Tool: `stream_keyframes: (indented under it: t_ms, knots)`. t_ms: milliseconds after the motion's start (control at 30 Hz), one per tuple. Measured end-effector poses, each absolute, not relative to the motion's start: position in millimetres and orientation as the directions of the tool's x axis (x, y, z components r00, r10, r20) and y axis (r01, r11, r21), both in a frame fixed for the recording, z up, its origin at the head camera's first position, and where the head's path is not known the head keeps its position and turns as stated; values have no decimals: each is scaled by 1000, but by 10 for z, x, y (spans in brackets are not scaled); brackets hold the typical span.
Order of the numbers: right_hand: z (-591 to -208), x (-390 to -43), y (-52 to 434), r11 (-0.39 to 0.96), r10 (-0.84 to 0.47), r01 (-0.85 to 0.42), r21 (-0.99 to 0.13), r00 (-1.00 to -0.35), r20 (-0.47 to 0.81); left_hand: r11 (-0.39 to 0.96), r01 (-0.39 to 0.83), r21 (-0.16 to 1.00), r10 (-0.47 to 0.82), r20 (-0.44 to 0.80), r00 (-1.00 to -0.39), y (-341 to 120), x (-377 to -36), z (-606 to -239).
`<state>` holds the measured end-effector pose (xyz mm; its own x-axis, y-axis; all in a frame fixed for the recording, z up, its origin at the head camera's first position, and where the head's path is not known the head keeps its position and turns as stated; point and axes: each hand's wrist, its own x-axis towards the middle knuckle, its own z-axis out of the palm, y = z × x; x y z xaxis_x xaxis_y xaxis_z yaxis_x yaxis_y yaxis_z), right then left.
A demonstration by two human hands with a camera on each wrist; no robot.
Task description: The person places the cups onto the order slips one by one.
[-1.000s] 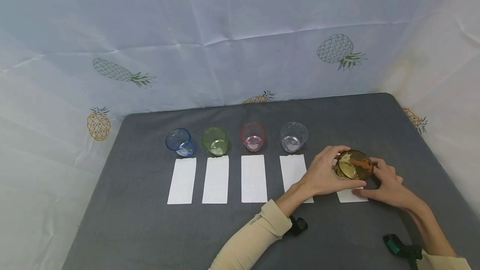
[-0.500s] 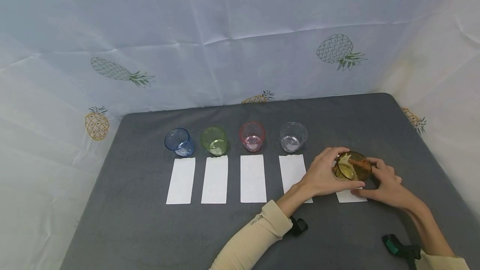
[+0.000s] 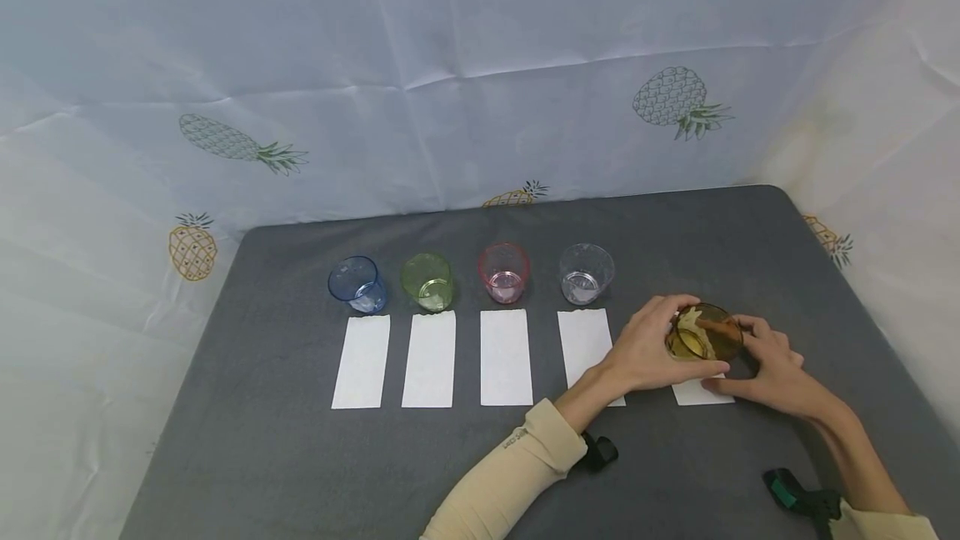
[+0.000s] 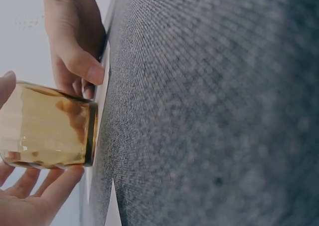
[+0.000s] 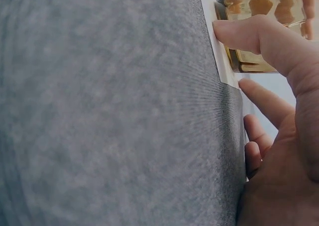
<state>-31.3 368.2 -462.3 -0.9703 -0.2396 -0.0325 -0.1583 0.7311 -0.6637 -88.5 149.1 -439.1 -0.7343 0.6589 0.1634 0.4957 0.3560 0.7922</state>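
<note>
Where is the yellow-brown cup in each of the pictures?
Head view: the amber cup is at lower right, between the left hand and the right hand.
Left wrist view: the cup is at the left edge, lying sideways in the picture, its base against the table.
Right wrist view: it is at the top right, behind the thumb.
Shared landmark: the white paper strip under the cup, seen in all three views.

Head view high, looking down over table (image 3: 300, 440); wrist views close, sideways at tabletop, sharing amber cup (image 4: 45, 126).
</note>
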Motion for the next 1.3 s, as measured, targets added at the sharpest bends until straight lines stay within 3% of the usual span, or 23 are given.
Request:
stream_keyframes:
  t_ms: [833, 1300]
  knots:
    - [-4650, -252, 3638, 752, -222, -172, -637, -975, 0, 390, 441, 808, 679, 71, -731, 1493, -866, -4422]
    - [-4648, -148, 3678, 700, -183, -295, -650, -954, 237, 349, 532, 771, 690, 172, -703, 1395, -909, -4335]
